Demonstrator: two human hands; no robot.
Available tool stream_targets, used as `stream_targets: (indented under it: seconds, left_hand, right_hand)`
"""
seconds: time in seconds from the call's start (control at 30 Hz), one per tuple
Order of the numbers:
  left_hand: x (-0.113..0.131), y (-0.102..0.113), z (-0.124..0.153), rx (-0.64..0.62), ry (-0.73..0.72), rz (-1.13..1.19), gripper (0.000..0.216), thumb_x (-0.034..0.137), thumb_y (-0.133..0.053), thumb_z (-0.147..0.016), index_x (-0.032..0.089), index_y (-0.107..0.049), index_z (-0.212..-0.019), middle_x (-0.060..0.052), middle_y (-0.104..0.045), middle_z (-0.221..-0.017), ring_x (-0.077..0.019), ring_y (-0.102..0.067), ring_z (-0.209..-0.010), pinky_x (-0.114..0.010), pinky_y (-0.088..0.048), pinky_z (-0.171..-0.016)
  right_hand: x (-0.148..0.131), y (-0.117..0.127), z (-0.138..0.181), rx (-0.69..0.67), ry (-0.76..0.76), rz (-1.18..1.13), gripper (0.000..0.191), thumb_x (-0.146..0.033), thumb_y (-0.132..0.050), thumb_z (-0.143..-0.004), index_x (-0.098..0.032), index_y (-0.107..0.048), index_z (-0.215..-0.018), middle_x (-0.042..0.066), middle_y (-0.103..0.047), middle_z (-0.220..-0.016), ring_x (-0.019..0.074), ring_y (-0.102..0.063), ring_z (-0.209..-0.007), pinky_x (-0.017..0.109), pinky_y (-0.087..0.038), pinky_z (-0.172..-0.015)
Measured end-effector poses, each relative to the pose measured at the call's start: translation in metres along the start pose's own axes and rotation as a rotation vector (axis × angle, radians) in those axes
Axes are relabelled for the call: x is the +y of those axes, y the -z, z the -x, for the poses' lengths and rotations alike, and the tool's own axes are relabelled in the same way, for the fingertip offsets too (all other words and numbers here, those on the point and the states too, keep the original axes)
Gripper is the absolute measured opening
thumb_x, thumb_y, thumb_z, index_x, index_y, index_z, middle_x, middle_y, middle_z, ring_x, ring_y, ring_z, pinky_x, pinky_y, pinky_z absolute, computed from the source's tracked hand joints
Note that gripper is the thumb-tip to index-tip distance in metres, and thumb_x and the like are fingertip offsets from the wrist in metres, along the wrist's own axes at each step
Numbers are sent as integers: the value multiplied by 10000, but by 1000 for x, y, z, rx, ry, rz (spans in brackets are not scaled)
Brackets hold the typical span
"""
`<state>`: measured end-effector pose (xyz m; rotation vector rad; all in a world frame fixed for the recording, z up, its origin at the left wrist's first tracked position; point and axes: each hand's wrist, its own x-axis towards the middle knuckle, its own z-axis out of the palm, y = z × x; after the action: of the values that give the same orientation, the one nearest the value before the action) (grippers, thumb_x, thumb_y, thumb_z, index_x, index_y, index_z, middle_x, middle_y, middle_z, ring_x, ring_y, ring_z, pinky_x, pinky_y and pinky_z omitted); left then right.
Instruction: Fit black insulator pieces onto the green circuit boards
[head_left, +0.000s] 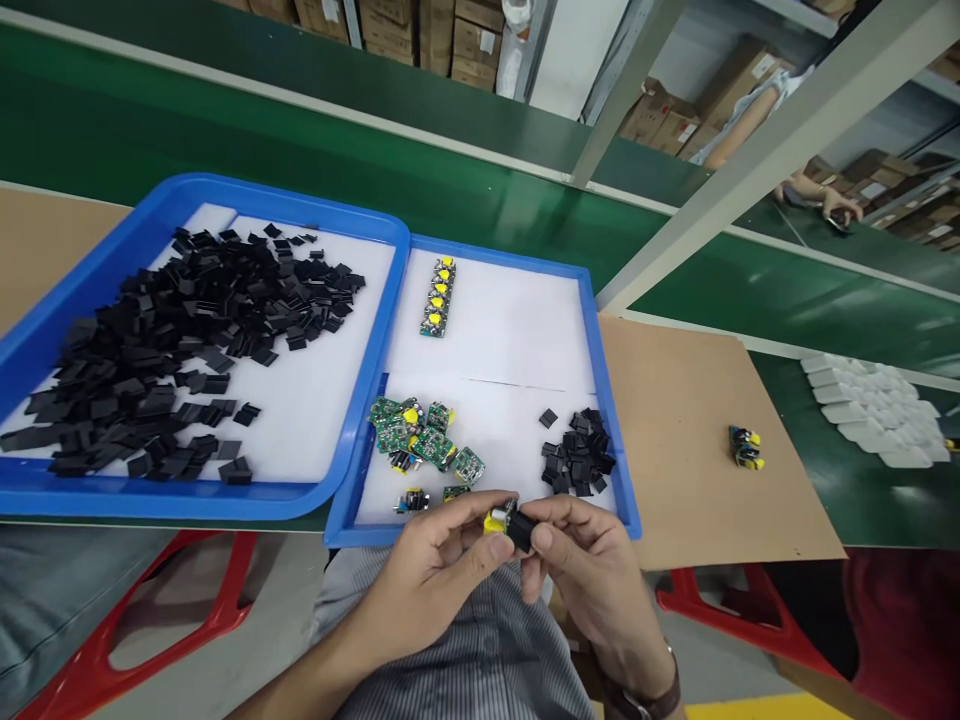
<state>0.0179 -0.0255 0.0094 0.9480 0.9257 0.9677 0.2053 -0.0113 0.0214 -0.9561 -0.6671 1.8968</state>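
Just over the front edge of the smaller blue tray [636,500], my two hands meet. My left hand [442,570] pinches a small circuit board [497,518] that carries a yellow part. In the fingers of my right hand [589,570] is a black plastic piece [521,530], pressed against the board; whether it is fitted onto it I cannot tell. Behind my left hand lies a heap of green circuit boards [431,445]. A pile of small black pieces [577,455] sits behind my right hand. Farther back, several boards with yellow parts stand in a row [438,297].
A larger blue tray [367,385] on the left overlaps the small one and holds a big heap of black pieces [202,330]. One assembled board [745,447] rests on brown cardboard [675,430] at right. White cups [874,410] lie beyond. A slanted post [750,150] rises behind.
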Motion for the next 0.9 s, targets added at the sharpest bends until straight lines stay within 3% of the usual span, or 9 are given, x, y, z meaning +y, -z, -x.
stream_targets:
  seconds: [0.27, 0.43, 0.53, 0.67, 0.77, 0.9]
  left_hand:
    - [1, -4, 0, 17, -47, 14, 298, 316, -687, -991, 259, -712, -1282, -43, -815, -1006, -186, -787, -927, -313, -643, -883]
    - [1, -5, -1, 113, -56, 33, 279, 310, -744, -948, 255, -749, -1221, -45, -818, -1003, -184, -798, -873, -284, -662, -828]
    - [4, -5, -1, 154, -60, 74, 289, 294, -751, -940, 242, -737, -1224, -62, -823, -1032, -196, -806, -873, -299, -676, -807]
    - [8, -7, -1, 233, -192, 2, 304, 187, -801, -875, 247, -746, -1167, -66, -802, -1132, -204, -782, -1020, -272, -668, -839]
    - [9, -9, -3, 251, -276, -84, 327, 114, -800, -850, 248, -747, -1144, -52, -797, -1116, -184, -764, -1063, -255, -637, -920]
    - [8, -10, -4, 236, -276, -74, 342, 104, -766, -880, 270, -735, -1178, -30, -799, -1110, -148, -764, -1031, -210, -629, -896]
  right_hand:
    - [0, 0, -4, -8, -56, -74, 186, -311, -909, -812, -205, -849, -953, 31, -813, -696, 135, -733, -467, 192, -606, -470]
    - [3, -1, -3, 34, 24, -68, 149, -306, -896, -828, -205, -841, -922, 21, -800, -705, 125, -728, -479, 188, -602, -474]
    - [4, 0, 0, 83, 72, 19, 145, -294, -887, -838, -206, -833, -939, 15, -791, -697, 141, -731, -484, 218, -612, -478]
    - [3, 0, 5, 155, 82, 229, 155, -277, -860, -870, -212, -815, -1003, 10, -777, -647, 160, -736, -499, 249, -624, -525]
    - [1, -2, 7, 120, 101, 294, 132, -292, -839, -889, -215, -827, -995, 9, -768, -618, 164, -735, -497, 253, -625, -533]
    - [-1, -3, 4, 53, 100, 234, 150, -301, -784, -936, -222, -842, -1050, 18, -781, -691, 165, -752, -522, 263, -642, -532]
